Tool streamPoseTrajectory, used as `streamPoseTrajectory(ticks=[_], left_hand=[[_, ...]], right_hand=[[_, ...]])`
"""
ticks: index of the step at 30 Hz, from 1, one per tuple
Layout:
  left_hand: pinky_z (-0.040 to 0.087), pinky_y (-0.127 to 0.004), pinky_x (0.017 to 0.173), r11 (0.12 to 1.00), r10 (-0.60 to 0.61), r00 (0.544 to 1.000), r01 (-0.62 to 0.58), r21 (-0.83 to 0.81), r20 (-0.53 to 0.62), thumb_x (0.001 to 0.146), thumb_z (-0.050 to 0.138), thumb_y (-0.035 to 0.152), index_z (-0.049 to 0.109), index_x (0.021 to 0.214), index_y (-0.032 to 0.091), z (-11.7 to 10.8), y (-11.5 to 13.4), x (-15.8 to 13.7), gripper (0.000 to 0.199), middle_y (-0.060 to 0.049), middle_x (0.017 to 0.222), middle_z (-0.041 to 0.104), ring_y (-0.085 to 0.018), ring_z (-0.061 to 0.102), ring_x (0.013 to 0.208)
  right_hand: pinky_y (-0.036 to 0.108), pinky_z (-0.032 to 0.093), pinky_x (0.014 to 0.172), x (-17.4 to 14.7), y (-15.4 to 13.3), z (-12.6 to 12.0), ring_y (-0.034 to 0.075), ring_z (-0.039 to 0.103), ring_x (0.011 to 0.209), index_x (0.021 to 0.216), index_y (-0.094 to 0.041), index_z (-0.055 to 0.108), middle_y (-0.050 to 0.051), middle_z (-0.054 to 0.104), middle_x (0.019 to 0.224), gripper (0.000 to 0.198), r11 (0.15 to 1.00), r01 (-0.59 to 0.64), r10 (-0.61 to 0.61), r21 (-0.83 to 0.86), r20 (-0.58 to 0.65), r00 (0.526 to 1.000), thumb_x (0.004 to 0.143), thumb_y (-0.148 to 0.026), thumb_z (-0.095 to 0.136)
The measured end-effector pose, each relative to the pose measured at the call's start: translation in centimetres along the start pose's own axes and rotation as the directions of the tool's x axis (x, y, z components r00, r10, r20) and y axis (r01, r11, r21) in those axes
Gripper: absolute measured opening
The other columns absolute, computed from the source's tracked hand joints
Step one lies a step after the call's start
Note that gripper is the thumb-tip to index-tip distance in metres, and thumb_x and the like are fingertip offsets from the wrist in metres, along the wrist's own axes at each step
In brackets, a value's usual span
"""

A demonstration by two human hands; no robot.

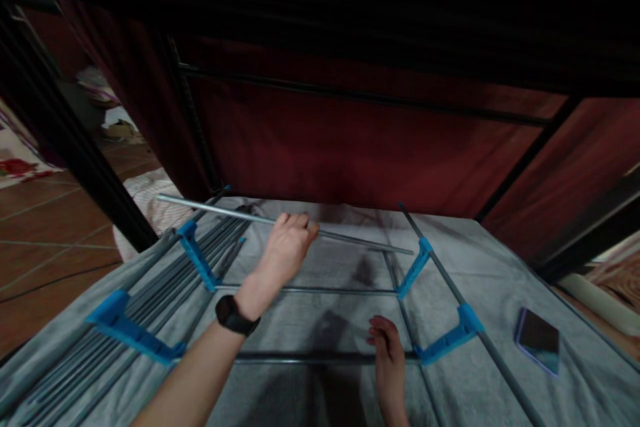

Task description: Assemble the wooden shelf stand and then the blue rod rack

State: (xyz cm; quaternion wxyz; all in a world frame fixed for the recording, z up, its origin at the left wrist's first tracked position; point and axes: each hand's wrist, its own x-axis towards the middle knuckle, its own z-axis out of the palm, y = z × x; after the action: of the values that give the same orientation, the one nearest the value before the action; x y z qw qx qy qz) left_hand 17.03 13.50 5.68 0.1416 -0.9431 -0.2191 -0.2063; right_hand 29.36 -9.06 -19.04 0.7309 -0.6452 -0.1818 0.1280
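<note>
A grey cloth (500,267) is overlaid by a frame of tubes (300,360) joined by blue connectors (415,268), with a bundle of loose tubes (165,293) laid at left. One metal rod (345,238) is held aloft across the rear of the frame, gripped near mid-length by curled fingers of the left hand (290,240). Step in hand, as judged: positioning of the rod — steadying of its free ends is called for next. The right hand (387,350) is held by the front crossbar, fingers loosely bent, no object seen in them. Contact with the crossbar cannot be told, nor whether the rod's right end is touching its connector; the near tubes are cut off below.
</note>
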Motion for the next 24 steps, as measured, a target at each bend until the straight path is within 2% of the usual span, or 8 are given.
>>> streamPoseTrajectory(ticks=[4,8,11,16,21,24], left_hand=[[0.039,-0.041,0.078,0.995,-0.093,0.993,0.094,-0.014,0.069,0.091,0.042,0.012,0.067,0.101,0.024,2.4,1.4,-4.6,0.03,-0.008,0.09,0.064,-0.026,0.058,0.086],[0.042,-0.04,0.08,0.988,-0.102,0.979,0.12,-0.095,0.177,0.091,0.043,0.01,0.066,0.102,0.024,4.8,2.4,-7.9,0.029,-0.008,0.095,0.065,-0.025,0.059,0.089],[0.043,-0.04,0.082,0.981,-0.099,0.963,0.137,-0.141,0.249,0.09,0.048,0.011,0.066,0.099,0.022,6.3,3.9,-9.5,0.023,-0.007,0.095,0.065,-0.024,0.059,0.089],[0.042,-0.04,0.085,0.964,-0.061,0.963,0.125,-0.233,0.264,0.09,0.055,0.017,0.065,0.103,0.022,9.4,6.5,-11.1,0.017,-0.007,0.096,0.064,-0.025,0.058,0.093],[0.039,-0.037,0.091,0.965,-0.06,0.963,0.123,-0.23,0.264,0.092,0.056,0.017,0.061,0.109,0.021,12.2,6.9,-13.1,0.018,-0.005,0.097,0.063,-0.021,0.056,0.094],[0.037,-0.035,0.092,0.964,-0.052,0.962,0.119,-0.24,0.269,0.095,0.052,0.018,0.06,0.106,0.021,13.2,6.5,-14.2,0.014,-0.003,0.095,0.062,-0.019,0.054,0.092]], right_hand=[[0.035,0.057,0.073,1.9,0.3,0.1,0.022,0.066,0.088,0.103,-0.018,0.065,0.009,0.069,0.103,0.04,0.977,-0.16,0.162,0.138,-0.004,0.987,0.072,-0.042,0.069],[0.039,0.056,0.086,3.2,0.6,0.2,0.025,0.067,0.1,0.111,-0.019,0.064,0.009,0.07,0.108,0.05,0.915,-0.297,0.294,0.273,0.055,0.954,0.068,-0.042,0.075],[0.044,0.053,0.093,3.6,1.2,-0.1,0.026,0.067,0.106,0.108,-0.024,0.066,0.008,0.071,0.11,0.041,0.875,-0.346,0.312,0.338,0.151,0.938,0.071,-0.041,0.074],[0.045,0.048,0.105,4.4,2.2,-1.5,0.023,0.062,0.118,0.105,-0.029,0.07,0.006,0.069,0.122,0.029,0.796,-0.44,0.364,0.415,0.253,0.896,0.078,-0.038,0.067],[0.036,0.05,0.103,5.9,3.3,-2.6,0.017,0.066,0.108,0.097,-0.029,0.073,0.001,0.072,0.11,0.028,0.71,-0.556,0.516,0.432,0.218,0.828,0.071,-0.039,0.073],[0.034,0.054,0.096,7.0,5.5,-3.5,0.016,0.069,0.097,0.094,-0.029,0.073,0.0,0.074,0.1,0.029,0.736,-0.551,0.516,0.392,0.202,0.833,0.067,-0.039,0.077]])
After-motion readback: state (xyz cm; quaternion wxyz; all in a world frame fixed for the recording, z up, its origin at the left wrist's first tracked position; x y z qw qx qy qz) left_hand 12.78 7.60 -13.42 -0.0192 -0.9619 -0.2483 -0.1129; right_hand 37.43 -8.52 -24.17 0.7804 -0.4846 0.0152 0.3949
